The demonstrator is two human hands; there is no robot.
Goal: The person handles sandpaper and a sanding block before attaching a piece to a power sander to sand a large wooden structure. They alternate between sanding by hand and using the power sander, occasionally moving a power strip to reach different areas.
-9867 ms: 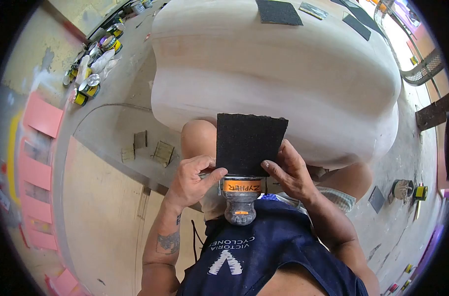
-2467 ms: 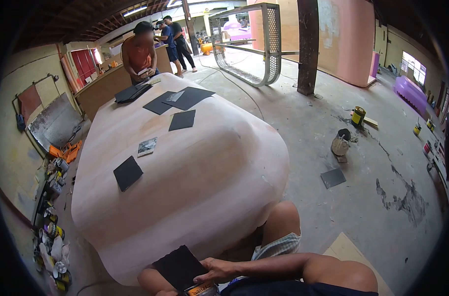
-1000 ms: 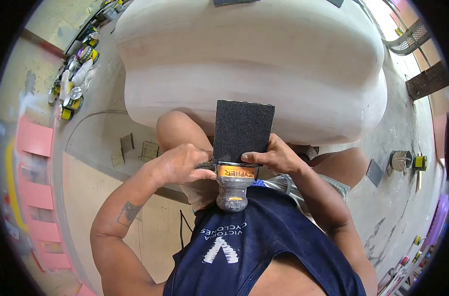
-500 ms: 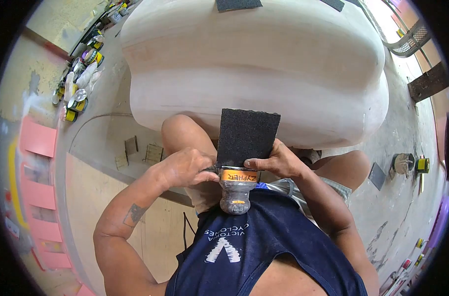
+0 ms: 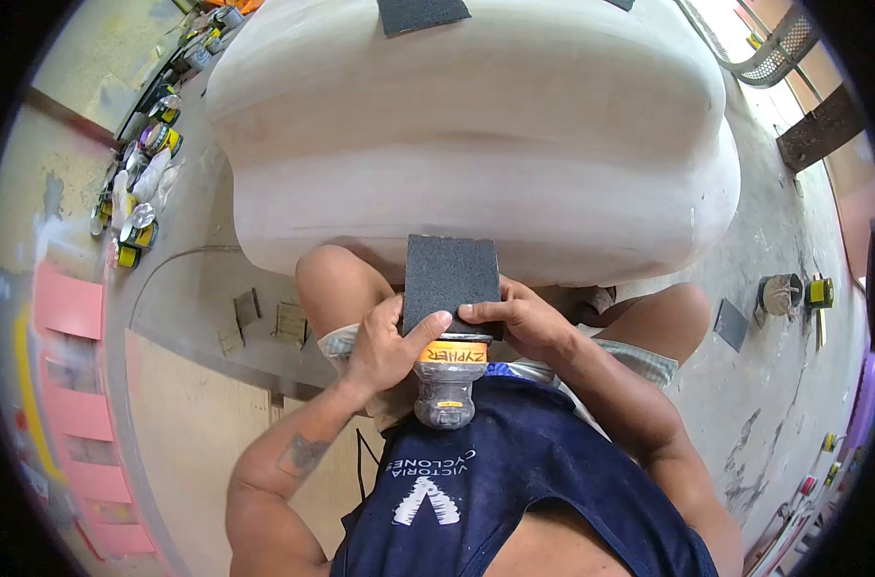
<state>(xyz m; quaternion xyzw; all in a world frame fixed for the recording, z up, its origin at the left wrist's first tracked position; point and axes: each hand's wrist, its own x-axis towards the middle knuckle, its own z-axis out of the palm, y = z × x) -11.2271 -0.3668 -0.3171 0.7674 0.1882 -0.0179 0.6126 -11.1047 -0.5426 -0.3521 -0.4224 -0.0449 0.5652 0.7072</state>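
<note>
hands meet low in the middle, over the person's lap. left hand (image 5: 382,348) is wrapped tight round the sander (image 5: 446,385), and its thumb lies flat on the bottom edge of the sandpaper (image 5: 451,282). right hand (image 5: 512,322) pinches the same bottom edge from the other side, fingers pressed shut on the sheet. sandpaper is black and rough. it stands up from the top of the sander, with its far end in front of the big form (image 5: 476,144). sander has an orange band with letters on it, and its grey body points back at the person's blue shirt (image 5: 495,490). bare knees (image 5: 334,279) stick out on both sides, just under the rim of the form. that form is pale, smooth and round, and it fills the top of the view. one more black sheet (image 5: 421,13) lies on top of it, far from the hands. cans (image 5: 135,207) sit in a row on the floor to the left. small wood bits (image 5: 289,323) lie near the left knee. on the right, a dark square (image 5: 732,324) and a bucket (image 5: 776,293) rest on the grey floor.
</note>
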